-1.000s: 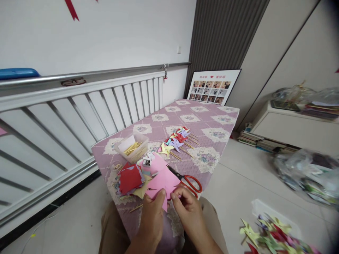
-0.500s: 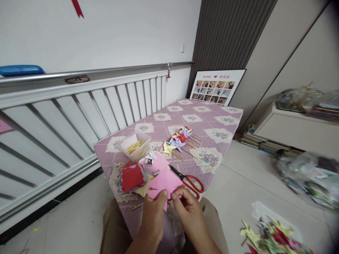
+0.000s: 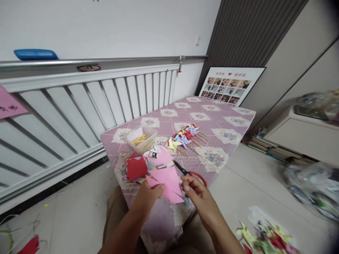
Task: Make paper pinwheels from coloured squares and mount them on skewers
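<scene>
A square of pink paper with slits cut in from its corners hangs over the near end of the table. My left hand pinches its left side between thumb and fingers. Just off the paper's right edge is my right hand, its fingers loosely curled and apart from the thumb, with nothing visible in them. Scissors with dark blades and red handles lie behind that hand, which partly hides the handles. Left of the pink sheet is a stack of red paper squares, with more pink paper beyond.
A clear plastic box holds thin wooden sticks. Several finished paper pinwheels lie mid-table on the flowered tablecloth. More pinwheels are on the floor at right. A white radiator stands along the table's left side.
My right hand has come off the pink paper and moved right. The paper has turned and now stays in my left hand alone. The view has swung slightly left.
</scene>
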{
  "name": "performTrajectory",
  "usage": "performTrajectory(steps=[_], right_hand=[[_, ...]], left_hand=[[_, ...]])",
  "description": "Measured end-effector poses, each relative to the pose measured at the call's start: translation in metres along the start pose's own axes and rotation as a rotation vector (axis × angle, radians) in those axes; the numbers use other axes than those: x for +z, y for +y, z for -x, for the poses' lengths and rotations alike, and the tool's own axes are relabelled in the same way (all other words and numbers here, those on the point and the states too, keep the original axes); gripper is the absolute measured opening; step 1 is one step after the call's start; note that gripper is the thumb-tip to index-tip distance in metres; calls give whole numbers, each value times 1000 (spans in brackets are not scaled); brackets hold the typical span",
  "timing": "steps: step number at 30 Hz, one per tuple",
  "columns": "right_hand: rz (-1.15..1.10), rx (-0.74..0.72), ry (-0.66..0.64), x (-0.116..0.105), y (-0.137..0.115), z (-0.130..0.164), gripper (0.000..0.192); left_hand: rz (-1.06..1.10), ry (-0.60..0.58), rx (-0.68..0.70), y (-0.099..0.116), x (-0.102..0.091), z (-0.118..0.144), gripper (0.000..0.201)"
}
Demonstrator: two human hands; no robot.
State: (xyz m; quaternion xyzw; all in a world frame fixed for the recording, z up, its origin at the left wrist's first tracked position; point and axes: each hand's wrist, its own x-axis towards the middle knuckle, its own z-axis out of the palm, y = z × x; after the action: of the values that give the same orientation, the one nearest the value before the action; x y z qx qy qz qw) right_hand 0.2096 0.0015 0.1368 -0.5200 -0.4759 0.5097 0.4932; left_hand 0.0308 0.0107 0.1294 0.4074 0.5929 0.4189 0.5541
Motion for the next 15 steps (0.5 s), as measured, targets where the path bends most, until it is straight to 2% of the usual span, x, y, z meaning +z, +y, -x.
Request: performTrajectory(steps=[2, 5, 10, 15], right_hand=[[-60, 95, -146, 8, -8, -3, 33], [-134, 163, -236, 21, -12, -4, 36], [-141, 186, -230, 34, -6, -3, 41], [-125, 204, -181, 38, 0, -2, 39]], left_hand=[[-45, -65, 93, 6, -4, 3, 4], [-117, -146, 183, 11, -12, 5, 15], [-215, -215, 243, 11, -20, 1, 14], [-253, -254, 307, 11, -21, -2, 23]])
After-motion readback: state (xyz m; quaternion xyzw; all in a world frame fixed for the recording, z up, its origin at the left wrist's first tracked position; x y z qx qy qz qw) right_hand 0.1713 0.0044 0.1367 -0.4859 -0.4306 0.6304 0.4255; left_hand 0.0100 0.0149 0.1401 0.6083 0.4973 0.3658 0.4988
